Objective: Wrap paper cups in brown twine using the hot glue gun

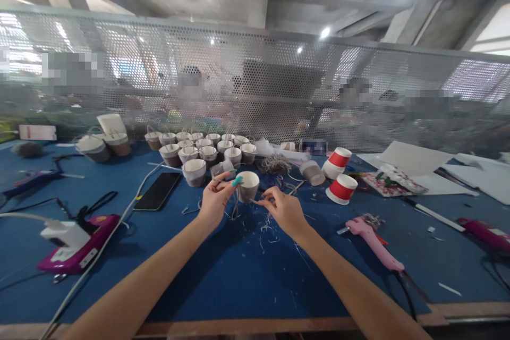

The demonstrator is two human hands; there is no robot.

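My left hand (214, 199) holds a small paper cup (249, 185) above the blue table (239, 271), fingers pinched at its rim; one nail is teal. My right hand (281, 207) is closed in a pinch on a thin strand of twine (255, 202) beside the cup. Scraps of twine lie on the table under both hands. Behind the cup stands a cluster of several similar small cups with handles (203, 151).
A black phone (158, 190) lies left of my hands. Pink glue guns lie at the right (372, 239) and left (75, 247). Two red-and-white cups (341, 188), a twine tangle (274, 163), white sheets (414, 162) and a perforated metal screen (255, 90) lie beyond.
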